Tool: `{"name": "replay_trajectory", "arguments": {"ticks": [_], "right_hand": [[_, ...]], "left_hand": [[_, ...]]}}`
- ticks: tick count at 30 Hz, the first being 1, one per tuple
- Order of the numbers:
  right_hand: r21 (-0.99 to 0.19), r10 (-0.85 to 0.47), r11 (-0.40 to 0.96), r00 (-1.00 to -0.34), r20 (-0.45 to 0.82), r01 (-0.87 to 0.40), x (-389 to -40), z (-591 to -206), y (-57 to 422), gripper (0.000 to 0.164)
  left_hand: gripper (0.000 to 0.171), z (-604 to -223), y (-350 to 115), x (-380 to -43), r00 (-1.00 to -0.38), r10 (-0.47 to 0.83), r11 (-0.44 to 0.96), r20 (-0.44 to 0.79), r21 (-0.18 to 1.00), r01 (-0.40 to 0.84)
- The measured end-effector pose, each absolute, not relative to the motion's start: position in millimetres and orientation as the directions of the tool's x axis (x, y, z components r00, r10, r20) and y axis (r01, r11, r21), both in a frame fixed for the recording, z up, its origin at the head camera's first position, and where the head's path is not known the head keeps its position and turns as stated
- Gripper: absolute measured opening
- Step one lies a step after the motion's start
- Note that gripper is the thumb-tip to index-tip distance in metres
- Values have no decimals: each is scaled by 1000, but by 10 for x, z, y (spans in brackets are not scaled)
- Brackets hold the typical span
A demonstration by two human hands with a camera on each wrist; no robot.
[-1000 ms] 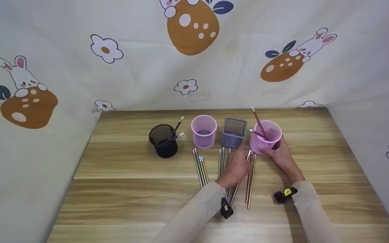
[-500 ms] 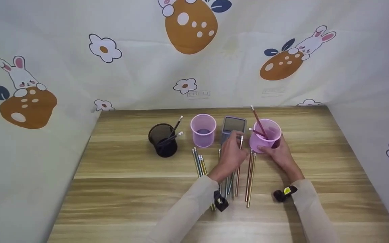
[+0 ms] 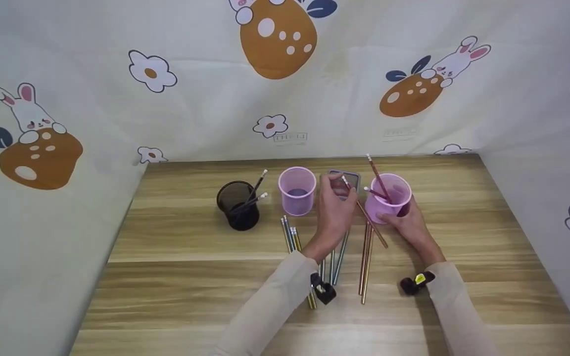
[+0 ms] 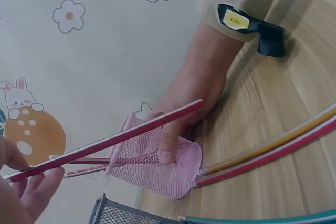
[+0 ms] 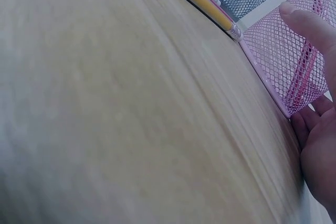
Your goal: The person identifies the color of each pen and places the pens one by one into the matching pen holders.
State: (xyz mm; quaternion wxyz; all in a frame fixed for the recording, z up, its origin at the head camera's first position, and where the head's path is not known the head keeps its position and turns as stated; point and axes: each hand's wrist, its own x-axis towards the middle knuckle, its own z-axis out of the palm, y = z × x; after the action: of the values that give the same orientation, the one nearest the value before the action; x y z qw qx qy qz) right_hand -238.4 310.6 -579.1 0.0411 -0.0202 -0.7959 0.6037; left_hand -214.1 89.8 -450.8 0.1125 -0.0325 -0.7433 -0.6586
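My left hand (image 3: 335, 207) pinches a red pencil (image 3: 370, 220) near its white eraser end, above the table and left of a pink mesh pen cup (image 3: 378, 210). In the left wrist view the held pencil (image 4: 115, 141) slants across in front of that cup. My right hand (image 3: 416, 230) grips the cup low on its side, the thumb (image 4: 168, 142) across the mesh wall. Two red pencils lean inside the cup, their eraser ends above the rim. Behind my left hand stands a square grey mesh pen holder (image 3: 354, 180), partly hidden.
A second pink mesh cup (image 3: 298, 202) and a black mesh cup (image 3: 243, 217) holding dark pencils (image 3: 259, 184) stand to the left. Several pencils lie in front of the holders, including a gold pencil (image 3: 368, 277) and teal pencils (image 3: 340, 262), on the wooden table (image 3: 166, 296).
My left hand has picked the red pencil off the table and moved up and slightly left, swinging the pencil's lower end to the right. My right hand keeps its grip on the pink cup.
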Motion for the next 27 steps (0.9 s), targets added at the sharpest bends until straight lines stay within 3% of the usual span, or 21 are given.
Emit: {"name": "replay_trajectory", "arguments": {"ticks": [7, 12, 20, 27], "right_hand": [[-958, 61, 285, -997, 40, -21, -2287, -5534, 3012, 85], [-963, 66, 268, -997, 28, -9, -2370, -5714, 3085, 86], [-964, 78, 264, -996, 47, -24, -2380, -5775, 3104, 88], [-967, 79, 253, -996, 32, -11, -2389, -5778, 3102, 88]], "left_hand": [[33, -4437, 922, -2166, -951, -162, 49, 265, 964, 260], [33, -4438, 943, -2175, -935, -169, -27, 311, 947, 319], [28, -4473, 971, -2169, -914, -172, -41, 369, 924, 381], [21, -4544, 991, -2168, -892, -143, 36, 429, 903, 428]]}}
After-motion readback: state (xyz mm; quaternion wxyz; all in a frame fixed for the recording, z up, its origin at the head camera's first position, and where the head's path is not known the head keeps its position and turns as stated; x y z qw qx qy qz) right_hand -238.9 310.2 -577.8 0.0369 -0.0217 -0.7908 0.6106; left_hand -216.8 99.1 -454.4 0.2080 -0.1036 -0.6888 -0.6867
